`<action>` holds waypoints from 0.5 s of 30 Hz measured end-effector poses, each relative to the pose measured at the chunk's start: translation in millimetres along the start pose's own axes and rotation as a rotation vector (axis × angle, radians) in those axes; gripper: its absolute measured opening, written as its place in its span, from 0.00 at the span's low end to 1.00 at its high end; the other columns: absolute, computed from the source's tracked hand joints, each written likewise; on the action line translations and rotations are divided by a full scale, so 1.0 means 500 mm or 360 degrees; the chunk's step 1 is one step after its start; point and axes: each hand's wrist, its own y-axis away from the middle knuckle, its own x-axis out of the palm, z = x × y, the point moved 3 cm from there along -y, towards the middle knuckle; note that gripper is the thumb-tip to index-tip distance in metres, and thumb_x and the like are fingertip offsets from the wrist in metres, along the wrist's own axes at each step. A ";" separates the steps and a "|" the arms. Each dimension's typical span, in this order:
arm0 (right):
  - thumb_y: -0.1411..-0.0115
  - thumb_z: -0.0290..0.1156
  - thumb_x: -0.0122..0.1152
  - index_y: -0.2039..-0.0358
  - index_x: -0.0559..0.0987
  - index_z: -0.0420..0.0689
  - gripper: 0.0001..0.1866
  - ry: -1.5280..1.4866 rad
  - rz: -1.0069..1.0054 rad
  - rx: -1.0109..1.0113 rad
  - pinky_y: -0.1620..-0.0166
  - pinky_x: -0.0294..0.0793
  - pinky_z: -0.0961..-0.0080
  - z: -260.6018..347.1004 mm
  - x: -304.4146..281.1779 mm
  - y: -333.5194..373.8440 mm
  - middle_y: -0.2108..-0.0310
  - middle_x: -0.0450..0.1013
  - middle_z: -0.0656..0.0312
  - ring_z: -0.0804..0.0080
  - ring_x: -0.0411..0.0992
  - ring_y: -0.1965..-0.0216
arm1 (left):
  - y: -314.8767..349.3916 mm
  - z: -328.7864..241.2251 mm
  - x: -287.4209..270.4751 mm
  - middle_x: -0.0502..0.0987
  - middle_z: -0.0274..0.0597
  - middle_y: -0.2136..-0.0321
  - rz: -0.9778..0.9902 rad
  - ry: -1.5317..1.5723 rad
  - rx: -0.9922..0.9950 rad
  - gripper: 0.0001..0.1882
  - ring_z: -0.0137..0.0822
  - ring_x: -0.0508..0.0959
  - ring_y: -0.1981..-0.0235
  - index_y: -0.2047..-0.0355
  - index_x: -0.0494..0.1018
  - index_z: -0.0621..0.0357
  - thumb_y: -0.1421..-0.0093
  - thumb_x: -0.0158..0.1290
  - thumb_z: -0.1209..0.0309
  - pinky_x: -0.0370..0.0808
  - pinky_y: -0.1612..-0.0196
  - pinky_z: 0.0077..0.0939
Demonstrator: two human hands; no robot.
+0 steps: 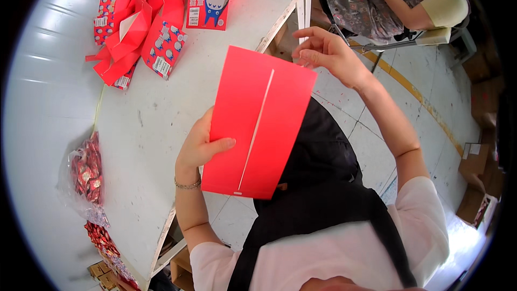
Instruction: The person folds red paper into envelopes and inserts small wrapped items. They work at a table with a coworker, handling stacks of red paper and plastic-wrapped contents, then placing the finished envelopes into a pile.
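My left hand (198, 143) grips a flat red card packet (264, 124) by its left edge, thumb on top and fingers underneath. The packet is tilted, with a thin pale line running lengthwise down its face and a small pale mark at the bottom edge. Just off its upper right corner is my right hand (336, 56), fingers bent and thumb close to a fingertip. A small clear, shiny bit seems to show at those fingertips, too small to make out. Whether this hand touches the packet I cannot tell.
A white worktable (151, 124) lies to my left. Red printed packets (129, 32) are heaped at its far end. A clear bag of red wrapped pieces (86, 172) sits by its left edge. A seated co-worker (414, 5) is at the far right; cardboard boxes (476, 164) stand along the right.
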 end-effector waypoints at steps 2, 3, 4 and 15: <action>0.41 0.24 0.55 0.51 0.71 0.30 0.18 0.0008 0.0101 -0.0052 0.63 0.78 0.79 0.008 0.002 0.000 0.63 0.76 0.55 0.76 0.76 0.66 | 0.000 0.006 0.007 0.72 0.44 0.51 0.0131 -0.0006 -0.0060 0.33 0.34 0.72 0.51 0.43 0.61 0.67 0.51 0.57 0.75 0.67 0.47 0.27; 0.42 0.24 0.55 0.53 0.73 0.30 0.17 0.0062 0.0233 0.0051 0.64 0.78 0.79 0.014 0.010 0.001 0.65 0.76 0.56 0.76 0.76 0.67 | 0.004 0.011 0.011 0.72 0.44 0.52 0.0188 -0.0007 -0.0096 0.33 0.34 0.72 0.52 0.43 0.62 0.67 0.51 0.56 0.75 0.67 0.47 0.27; 0.42 0.23 0.55 0.55 0.74 0.30 0.15 0.0117 0.0365 0.0154 0.64 0.78 0.79 0.023 0.018 0.003 0.66 0.77 0.56 0.76 0.76 0.67 | 0.006 0.014 0.012 0.73 0.44 0.52 0.0219 -0.0033 -0.0127 0.33 0.33 0.72 0.52 0.44 0.62 0.67 0.51 0.56 0.75 0.67 0.47 0.27; 0.51 0.18 0.56 0.71 0.78 0.34 0.06 0.0352 0.0710 0.0457 0.73 0.69 0.86 0.037 0.046 0.005 0.79 0.73 0.67 0.85 0.70 0.76 | 0.008 0.019 0.010 0.71 0.44 0.49 0.0426 -0.0084 -0.0276 0.35 0.33 0.69 0.47 0.42 0.61 0.69 0.51 0.59 0.72 0.63 0.43 0.27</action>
